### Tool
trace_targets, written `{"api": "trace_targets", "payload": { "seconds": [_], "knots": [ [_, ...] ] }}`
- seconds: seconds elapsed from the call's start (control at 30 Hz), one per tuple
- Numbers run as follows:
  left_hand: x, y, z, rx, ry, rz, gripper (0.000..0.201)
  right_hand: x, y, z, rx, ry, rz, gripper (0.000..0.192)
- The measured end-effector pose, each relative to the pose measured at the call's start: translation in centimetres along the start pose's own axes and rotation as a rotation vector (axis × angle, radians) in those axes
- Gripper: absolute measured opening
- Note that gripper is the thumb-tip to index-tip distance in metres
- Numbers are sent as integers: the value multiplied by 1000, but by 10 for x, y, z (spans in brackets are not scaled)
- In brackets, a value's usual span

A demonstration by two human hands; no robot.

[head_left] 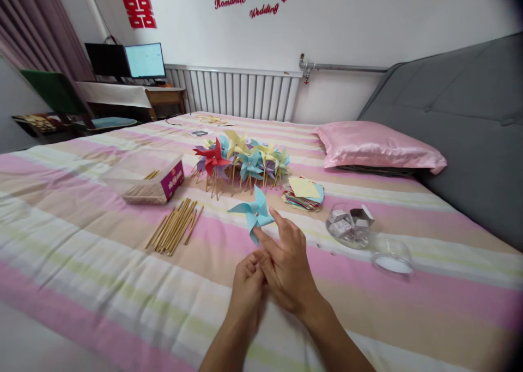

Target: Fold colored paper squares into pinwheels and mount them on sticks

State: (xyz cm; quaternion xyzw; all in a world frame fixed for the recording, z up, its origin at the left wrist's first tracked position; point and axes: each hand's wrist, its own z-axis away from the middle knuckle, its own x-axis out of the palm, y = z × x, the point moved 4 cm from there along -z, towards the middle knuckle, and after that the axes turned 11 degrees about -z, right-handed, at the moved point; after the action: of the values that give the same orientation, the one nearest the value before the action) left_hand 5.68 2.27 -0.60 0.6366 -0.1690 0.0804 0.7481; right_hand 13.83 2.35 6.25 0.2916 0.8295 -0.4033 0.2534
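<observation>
A light blue paper pinwheel (254,213) is held up over the striped bed. My left hand (247,286) is closed low under it, apparently around its stick, which is hidden. My right hand (286,263) overlaps the left, with its fingers stretched up to the pinwheel's lower blades near the centre pin. Behind it a bunch of finished pinwheels (241,162) in red, blue, yellow and purple lies on the bed.
A bundle of wooden sticks (175,226) lies left of my hands, beside a clear box of sticks (147,180). A stack of coloured paper squares (304,193), a tipped clear jar (350,226) and its lid (393,256) lie to the right. Further back are a pink pillow (378,147) and a grey headboard (469,121).
</observation>
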Motion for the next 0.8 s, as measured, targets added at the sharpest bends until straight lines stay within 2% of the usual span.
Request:
{"api": "trace_targets", "payload": {
  "seconds": [0.23, 0.43, 0.8],
  "knots": [
    [7, 5, 1, 31, -64, -15, 26, 9, 0, 3, 13, -91, 62, 50],
    [7, 6, -1, 64, -72, -52, 26, 15, 4, 6, 32, -84, 94, 54],
    [6, 1, -2, 37, -78, -14, 23, 13, 8, 6, 34, -59, 70, 51]
  ]
}}
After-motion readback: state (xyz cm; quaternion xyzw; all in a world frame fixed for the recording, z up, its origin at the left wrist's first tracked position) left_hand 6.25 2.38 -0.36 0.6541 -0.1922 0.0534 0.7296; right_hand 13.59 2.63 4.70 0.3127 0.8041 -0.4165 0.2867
